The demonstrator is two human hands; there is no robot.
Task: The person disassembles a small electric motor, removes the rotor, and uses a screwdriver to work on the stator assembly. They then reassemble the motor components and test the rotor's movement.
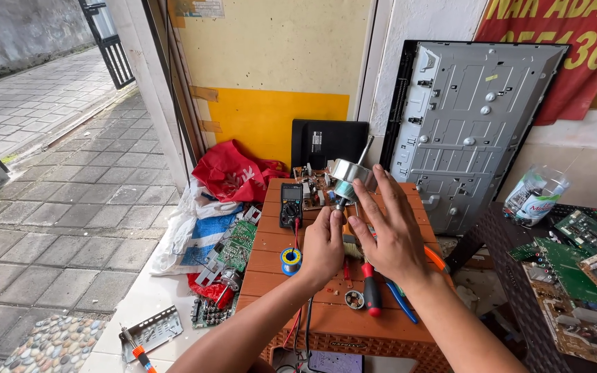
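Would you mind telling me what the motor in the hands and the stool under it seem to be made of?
The motor looks like bare metal: its round casing and shaft are silvery and shiny, with a teal part beneath that may be plastic. The stool looks like moulded plastic, matte orange-brown, with wood-like planks and a woven pattern pressed into its side.

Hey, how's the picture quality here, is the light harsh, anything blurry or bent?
Head view: soft, even daylight, only faint shadows on the orange table; no strong glare, though the metal motor shows a mild sheen; the left hand and right hand look sharp; the wide lens bends the doorframe and stretches the edges.
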